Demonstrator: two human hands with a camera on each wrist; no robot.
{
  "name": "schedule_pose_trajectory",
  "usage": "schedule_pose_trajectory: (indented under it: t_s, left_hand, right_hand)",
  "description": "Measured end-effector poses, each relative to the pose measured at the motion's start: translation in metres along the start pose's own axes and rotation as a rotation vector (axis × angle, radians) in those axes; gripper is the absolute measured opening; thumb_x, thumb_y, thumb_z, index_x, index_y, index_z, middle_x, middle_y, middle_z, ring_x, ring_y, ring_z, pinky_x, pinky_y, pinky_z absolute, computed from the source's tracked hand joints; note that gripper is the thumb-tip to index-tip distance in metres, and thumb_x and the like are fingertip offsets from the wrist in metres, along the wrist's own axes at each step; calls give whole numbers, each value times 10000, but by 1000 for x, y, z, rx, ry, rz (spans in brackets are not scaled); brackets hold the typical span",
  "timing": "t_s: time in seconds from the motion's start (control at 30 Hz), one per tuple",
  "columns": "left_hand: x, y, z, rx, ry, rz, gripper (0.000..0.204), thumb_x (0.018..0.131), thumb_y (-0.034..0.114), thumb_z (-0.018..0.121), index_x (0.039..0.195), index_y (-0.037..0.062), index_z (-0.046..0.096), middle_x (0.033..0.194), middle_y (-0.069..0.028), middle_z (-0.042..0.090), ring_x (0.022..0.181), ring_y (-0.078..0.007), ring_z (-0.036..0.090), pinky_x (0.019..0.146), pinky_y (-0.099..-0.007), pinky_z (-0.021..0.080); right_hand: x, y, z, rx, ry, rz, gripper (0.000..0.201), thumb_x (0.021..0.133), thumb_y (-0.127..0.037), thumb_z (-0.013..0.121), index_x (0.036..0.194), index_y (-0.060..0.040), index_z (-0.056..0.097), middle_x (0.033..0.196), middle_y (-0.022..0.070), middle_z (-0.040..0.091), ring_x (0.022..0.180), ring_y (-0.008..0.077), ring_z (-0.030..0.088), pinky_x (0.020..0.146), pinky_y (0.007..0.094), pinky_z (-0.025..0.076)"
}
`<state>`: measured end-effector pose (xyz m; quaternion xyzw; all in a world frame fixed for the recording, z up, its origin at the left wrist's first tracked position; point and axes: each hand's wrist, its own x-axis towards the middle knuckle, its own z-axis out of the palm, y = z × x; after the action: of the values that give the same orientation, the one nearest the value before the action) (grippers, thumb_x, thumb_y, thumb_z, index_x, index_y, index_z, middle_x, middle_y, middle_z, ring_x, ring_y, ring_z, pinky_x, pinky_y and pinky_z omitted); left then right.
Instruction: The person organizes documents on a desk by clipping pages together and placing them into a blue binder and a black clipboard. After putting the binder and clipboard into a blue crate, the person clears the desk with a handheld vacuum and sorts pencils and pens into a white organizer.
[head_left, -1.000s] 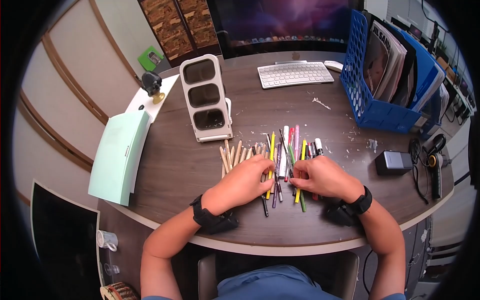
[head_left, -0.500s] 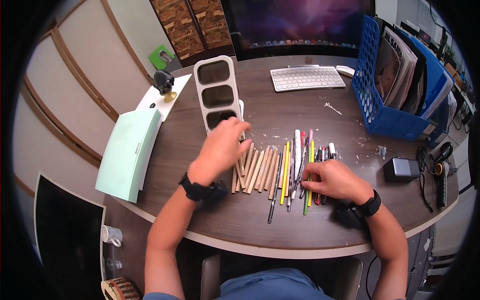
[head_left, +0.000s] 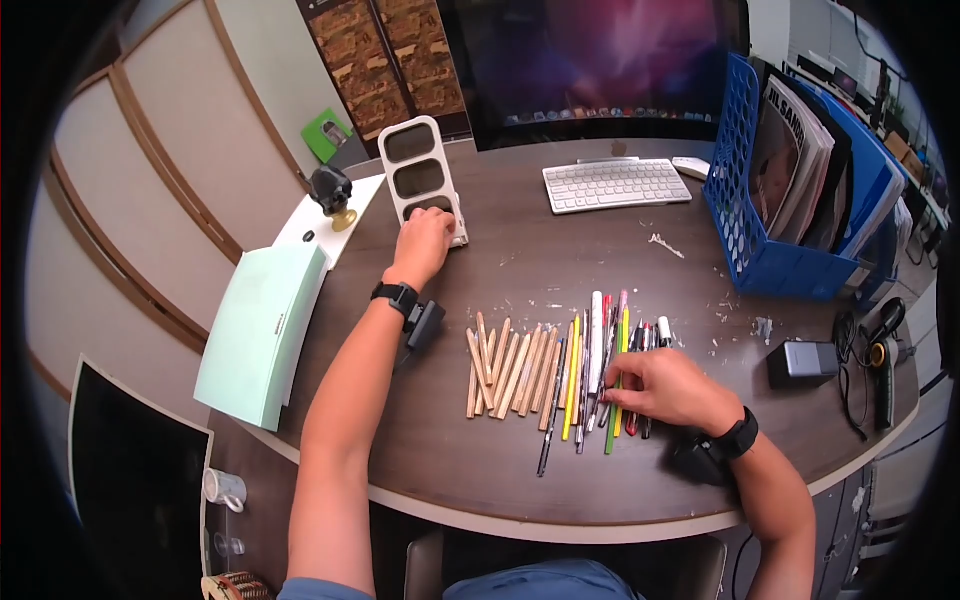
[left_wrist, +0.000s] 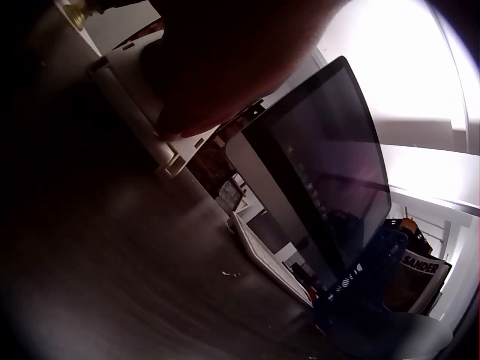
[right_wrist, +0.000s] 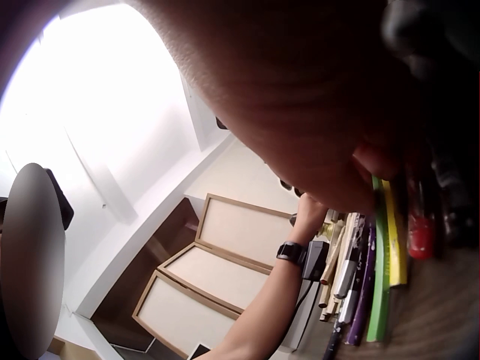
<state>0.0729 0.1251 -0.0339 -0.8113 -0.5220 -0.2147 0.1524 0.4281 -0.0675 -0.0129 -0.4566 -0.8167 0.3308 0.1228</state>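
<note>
My left hand (head_left: 425,243) grips the lower end of a pale three-compartment holder (head_left: 417,178), its fingers over the lowest opening. In the left wrist view the hand (left_wrist: 225,67) is dark against the holder's edge (left_wrist: 135,112). Wooden pencils (head_left: 512,375) lie side by side, a few crossing. Right of them are a yellow pencil (head_left: 571,385), a white marker (head_left: 597,345), a green pencil (head_left: 611,430) and several pens. My right hand (head_left: 672,388) rests over these, thumb and fingertips pinching a dark pencil; its fingers partly hide the contact.
A keyboard (head_left: 617,186) and monitor (head_left: 600,65) stand behind. On the right are a blue file rack (head_left: 790,268), a grey box (head_left: 802,365) and cables. A mint folder (head_left: 262,335) lies at the left edge. Pale scraps (head_left: 665,245) are scattered about.
My left hand has left the pencils and reached to the holder, which has shifted back towards the monitor. My right hand has stayed among the pens. The wooden pencils are now uncovered.
</note>
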Motion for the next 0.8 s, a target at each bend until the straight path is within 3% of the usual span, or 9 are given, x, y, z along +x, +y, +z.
schedule_pose_trajectory:
  t_s: [0.13,0.23,0.33,0.47,0.53,0.6,0.63,0.7,0.8]
  left_hand:
    - [17,-18,7,-26,-120,-102,212,801,119,671,996,49,626,1091,-117,610,1049,-334,536,928,-405,447]
    - [10,-2,-5,-264,23,-62,343,830,167,658,1131,19,589,1190,-155,559,1101,-362,520,973,-420,424]
    - [-19,34,-33,-464,-91,70,401,866,267,645,1167,14,566,1290,-193,517,1204,-359,480,1039,-405,382]
    - [-80,86,-68,-566,-431,190,536,899,396,608,1288,46,493,1428,-208,384,1339,-377,342,1115,-426,292]
    - [-103,96,-68,-476,-553,278,554,918,428,570,1315,54,473,1448,-201,361,1358,-380,315,1127,-430,269]
    - [-110,92,-64,-474,-566,263,563,932,434,545,1344,60,453,1475,-188,332,1392,-363,267,1147,-435,229]
    - [-111,87,-63,-521,-579,255,567,933,429,544,1353,61,446,1483,-184,325,1403,-359,249,1155,-436,210]
    - [-113,83,-65,-575,-605,258,597,932,449,535,1379,68,426,1497,-177,309,1419,-348,221,1169,-440,174]
    - [-120,86,-68,-495,-559,301,636,929,483,523,1389,60,409,1492,-184,314,1415,-353,227,1167,-442,174]
  right_hand:
    - [1,5,0,13,29,-6,187,825,-214,668,911,-50,646,675,104,634,628,273,627,583,374,471]
    - [1,6,0,21,30,-6,174,812,-184,667,910,-43,642,676,102,635,620,265,624,583,371,472]
    - [1,7,1,26,70,-2,165,805,-168,667,901,-38,637,676,99,633,612,257,620,584,372,472]
    - [3,8,3,6,145,27,154,799,-150,668,889,-32,629,651,87,610,601,251,609,593,369,473]
    - [2,2,0,-5,125,43,167,800,-159,674,891,-27,626,727,93,620,645,251,614,613,376,471]
    - [0,-2,0,-83,162,20,244,803,-183,688,987,-33,633,944,124,622,841,273,624,720,374,492]
    - [-1,-2,1,-93,161,21,244,803,-183,688,987,-33,633,944,124,622,841,273,624,720,374,492]
    - [1,-1,6,-170,354,-216,420,824,-253,693,1176,-49,589,1231,176,531,1094,322,544,915,402,457]
    - [3,-7,15,-276,282,-249,603,846,-340,679,1325,-34,479,1378,215,424,1253,352,428,1049,434,366]
